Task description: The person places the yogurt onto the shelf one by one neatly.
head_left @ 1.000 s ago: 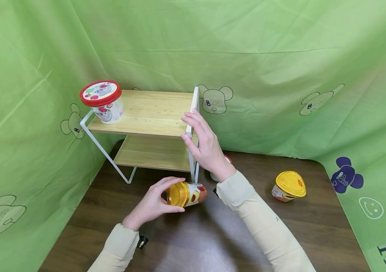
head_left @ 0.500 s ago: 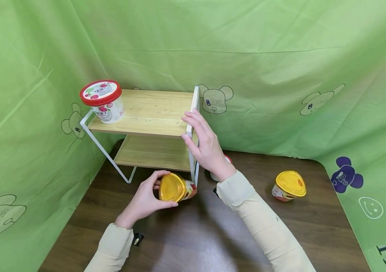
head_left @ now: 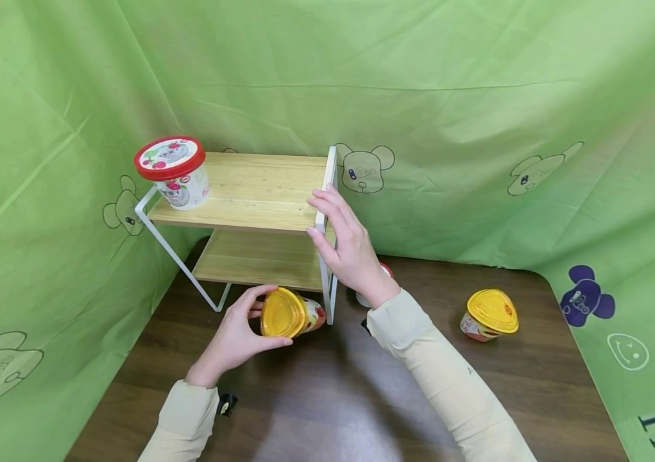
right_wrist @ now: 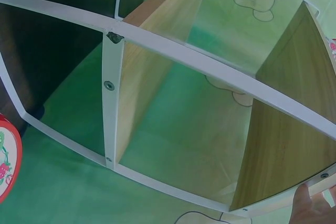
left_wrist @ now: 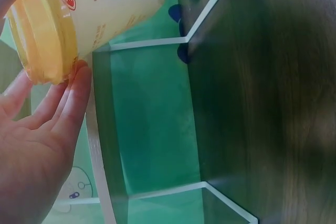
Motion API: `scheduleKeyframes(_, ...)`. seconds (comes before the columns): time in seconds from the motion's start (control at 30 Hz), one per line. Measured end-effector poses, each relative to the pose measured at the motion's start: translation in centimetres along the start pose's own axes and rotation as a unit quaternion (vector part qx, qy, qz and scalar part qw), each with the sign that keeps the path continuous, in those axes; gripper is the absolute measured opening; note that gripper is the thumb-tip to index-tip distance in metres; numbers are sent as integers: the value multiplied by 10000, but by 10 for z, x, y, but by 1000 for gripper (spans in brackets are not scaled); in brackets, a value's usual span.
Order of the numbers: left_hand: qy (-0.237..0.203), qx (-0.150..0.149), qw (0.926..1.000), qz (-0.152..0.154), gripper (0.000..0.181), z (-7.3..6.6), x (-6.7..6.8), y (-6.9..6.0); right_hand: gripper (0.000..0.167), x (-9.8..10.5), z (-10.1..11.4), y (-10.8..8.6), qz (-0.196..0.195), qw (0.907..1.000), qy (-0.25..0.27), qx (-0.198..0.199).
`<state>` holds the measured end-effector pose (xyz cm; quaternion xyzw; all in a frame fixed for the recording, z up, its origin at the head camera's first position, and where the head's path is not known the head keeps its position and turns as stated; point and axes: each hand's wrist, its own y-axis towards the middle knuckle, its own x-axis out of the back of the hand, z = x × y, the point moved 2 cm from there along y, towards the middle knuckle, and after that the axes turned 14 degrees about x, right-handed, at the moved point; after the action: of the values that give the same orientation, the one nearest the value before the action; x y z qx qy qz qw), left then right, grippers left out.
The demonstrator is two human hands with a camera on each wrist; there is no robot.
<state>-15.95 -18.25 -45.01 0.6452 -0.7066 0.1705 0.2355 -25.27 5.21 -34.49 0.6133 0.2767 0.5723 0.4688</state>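
Note:
My left hand [head_left: 235, 340] grips a yellow-lidded fruit yogurt cup [head_left: 283, 313], thumb below and fingers above the lid. The cup lies tilted on its side, lid toward the left, just in front of the lower board of a two-tier shelf rack [head_left: 258, 208]. In the left wrist view the cup [left_wrist: 118, 9] shows orange lettering on its wall. My right hand [head_left: 353, 253] holds the front corner of the rack's right white frame, with thumb and fingertips over the bar. The right wrist view catches only part of this hand [right_wrist: 310, 208] at the frame.
A red-lidded tub [head_left: 174, 173] stands on the top board's left end. Another yellow-lidded cup [head_left: 491, 314] is on the dark wooden table [head_left: 327, 410] at the right. Behind my right wrist, a red-lidded tub [head_left: 364, 299] is partly hidden. Green cloth [head_left: 466, 141] surrounds the table.
My left hand has moved left and slightly toward the rack with the yogurt cup, whose lid has turned more to the camera. The right hand has stayed on the rack.

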Motion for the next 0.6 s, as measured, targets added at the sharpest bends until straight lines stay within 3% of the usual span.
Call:
scheduleKeyframes(0.23,-57,158,9998,-139,99,1,3,-1,44,1,1,1,-36,10000,6,3)
scheduleKeyframes(0.6,-304,-89,9988,-368,84,4,10,-1,44,-1,-1,-1,-34,10000,-27,-33)
